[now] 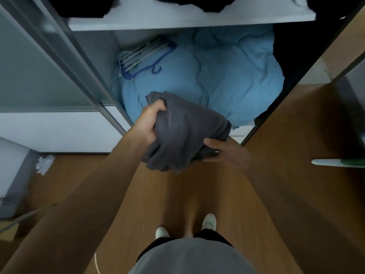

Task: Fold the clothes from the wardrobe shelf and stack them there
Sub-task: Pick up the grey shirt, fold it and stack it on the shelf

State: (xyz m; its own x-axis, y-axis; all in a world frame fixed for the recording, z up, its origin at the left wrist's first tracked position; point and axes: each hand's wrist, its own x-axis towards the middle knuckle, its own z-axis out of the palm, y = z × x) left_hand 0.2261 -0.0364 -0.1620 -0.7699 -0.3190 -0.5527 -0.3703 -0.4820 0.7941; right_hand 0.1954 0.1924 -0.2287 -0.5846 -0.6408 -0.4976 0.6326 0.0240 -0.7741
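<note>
**Operator:** Which step is running, starting from the body outward?

**Reference:** The person is standing in white shoes (209,221) on the wooden floor (183,194), facing the open wardrobe. Both arms are reaching forward. The grey garment (183,133) is hanging in the air between the hands, in front of the wardrobe opening and below the shelf level. It is touching no surface. It is looking bunched into a compact bundle, so I am judging this as the folding step, near its end or mid-way.

**Operator:** Hand states?

**Reference:** The left hand (152,123) is clenching the upper left edge of the bundle, fingers curled into the cloth. The right hand (227,153) is blurring, but its thumb is lying over the lower right edge with the rest of the hand under the cloth, so it is reading as a pinch hold.

**Operator:** What is lying beyond the hands?

**Reference:** Blue bedding (227,76) is filling the lower compartment, with a cluster of hangers (142,56) resting on its far left side. Above it, the wardrobe shelf (177,21) is carrying dark clothes (88,6) that are looking unfolded and are spilling toward the front edge.

**Operator:** What is the next move calling for?

**Reference:** Probably tidying the bundle into a flat fold, then lifting it up to the shelf. Both hands need to be keeping the layers together during the lift. A free patch of shelf needs to be found among the dark clothes.
</note>
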